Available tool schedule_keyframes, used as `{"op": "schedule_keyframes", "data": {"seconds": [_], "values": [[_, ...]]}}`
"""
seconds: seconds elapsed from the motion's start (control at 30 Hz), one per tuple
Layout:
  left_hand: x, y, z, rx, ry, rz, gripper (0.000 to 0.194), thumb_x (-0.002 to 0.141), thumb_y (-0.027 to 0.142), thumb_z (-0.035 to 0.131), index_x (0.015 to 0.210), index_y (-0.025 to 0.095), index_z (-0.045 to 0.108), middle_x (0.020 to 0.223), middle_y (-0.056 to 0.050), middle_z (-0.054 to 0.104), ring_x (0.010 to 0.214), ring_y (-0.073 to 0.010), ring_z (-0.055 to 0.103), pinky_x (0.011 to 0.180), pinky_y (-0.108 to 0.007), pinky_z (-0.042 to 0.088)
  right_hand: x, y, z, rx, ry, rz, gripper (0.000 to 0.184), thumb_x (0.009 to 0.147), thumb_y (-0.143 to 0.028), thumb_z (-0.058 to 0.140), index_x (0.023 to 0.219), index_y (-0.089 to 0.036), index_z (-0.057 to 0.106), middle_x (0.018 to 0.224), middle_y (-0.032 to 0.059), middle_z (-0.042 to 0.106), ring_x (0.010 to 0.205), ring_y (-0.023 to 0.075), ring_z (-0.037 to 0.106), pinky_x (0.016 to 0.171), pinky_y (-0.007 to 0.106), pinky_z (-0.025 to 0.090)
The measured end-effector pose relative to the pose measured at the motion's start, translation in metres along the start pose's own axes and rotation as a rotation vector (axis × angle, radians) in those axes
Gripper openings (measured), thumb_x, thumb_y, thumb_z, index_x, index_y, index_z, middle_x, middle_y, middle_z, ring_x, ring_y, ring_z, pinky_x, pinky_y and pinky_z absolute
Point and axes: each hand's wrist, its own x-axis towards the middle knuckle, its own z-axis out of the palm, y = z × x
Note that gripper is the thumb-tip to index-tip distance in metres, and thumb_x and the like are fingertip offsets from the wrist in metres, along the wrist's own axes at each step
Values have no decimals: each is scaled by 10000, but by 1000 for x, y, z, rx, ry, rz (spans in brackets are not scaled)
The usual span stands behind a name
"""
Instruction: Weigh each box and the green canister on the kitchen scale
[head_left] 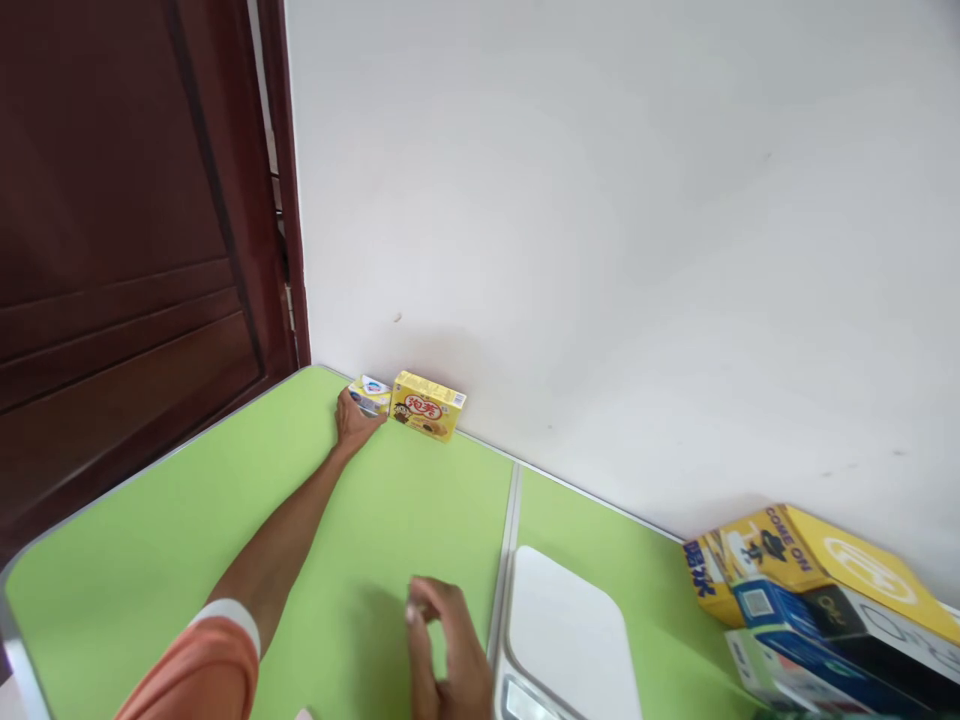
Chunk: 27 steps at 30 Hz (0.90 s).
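Note:
My left hand (355,422) is stretched far forward, its fingers and thumb around the sides of a small white-and-yellow box (370,394) that rests on the table by the wall. Directly to the right of that box stands a larger yellow snack box (427,407) with red lettering and a cartoon figure. My right hand (448,650) hovers over the near part of the table, thumb and forefinger curled together in a ring, with nothing visible between them. Just right of it lies a white scale (574,635), whose display is partly cut off at the bottom.
The green folding table (247,520) has a metal seam (511,530) down its middle. Several boxes, among them a yellow carton (795,550) and a blue box (780,605), are piled at right by the white wall (600,250). A dark red door (127,220) stands at left.

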Motion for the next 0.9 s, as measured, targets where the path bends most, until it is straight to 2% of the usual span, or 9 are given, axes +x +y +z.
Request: {"op": "schedule_keyframes", "data": {"seconds": [0.07,0.17,0.27,0.37,0.43,0.53,0.63,0.73,0.9], "values": [[-13,-1,-11,5,4,-9,788,674,289,880,1286,186,393,1348,-158,572,1281,-297,569,1096,-437,450,9,-14,27,159,-80,-70,229,1054,-395,483,1094,-298,687,895,45,705,780,230,698,672,351,592],[-42,-4,-32,2,-5,-9,763,672,295,872,1267,206,402,1335,-134,585,1261,-276,590,1066,-414,482,9,-18,45,213,-138,-64,209,1051,-402,502,1097,-286,669,889,35,698,790,218,698,669,319,581],[-85,-6,-58,-9,-27,-1,746,650,283,867,1251,223,428,1301,-106,620,1224,-263,627,1034,-405,516,8,-5,52,191,-84,89,349,1022,-506,551,1257,-264,643,1163,104,733,1027,279,733,841,396,613],[-139,-7,-83,-49,-28,-3,743,614,283,855,1243,218,465,1280,-114,658,1213,-291,660,1038,-443,535,15,7,58,231,-34,246,633,971,-630,587,1444,-211,565,1442,193,633,1269,351,666,974,489,591],[-177,-7,-95,-107,-54,6,750,590,315,849,1243,208,496,1266,-132,687,1196,-324,683,1036,-480,548,19,8,59,308,-70,262,663,961,-651,593,1445,-197,587,1431,190,651,1272,349,670,976,483,597],[-220,0,-106,-191,-131,-4,727,593,359,833,1232,203,524,1224,-153,719,1113,-358,724,964,-520,592,12,-1,54,374,-71,193,583,992,-597,585,1433,-217,615,1367,144,703,1234,313,699,1002,438,600],[-243,24,-109,-183,-130,-10,773,610,439,829,1266,178,514,1220,-188,716,1089,-388,726,903,-550,610,-3,-13,43,287,98,135,601,1006,-520,594,1535,-246,521,1486,129,626,1345,315,631,1080,439,567],[-257,68,-100,-189,-144,87,828,617,516,830,1298,170,510,1223,-188,712,1088,-381,721,885,-546,611,-8,-22,20,151,263,83,662,1007,-474,598,1609,-267,416,1591,112,524,1453,326,525,1161,475,503],[-293,132,-55,-292,-190,226,811,631,511,832,1292,163,516,1222,-175,701,1082,-335,721,935,-493,594,3,-16,-45,-40,459,115,634,1030,-506,520,1579,-198,446,1563,171,532,1449,341,513,1188,545,442]]}}
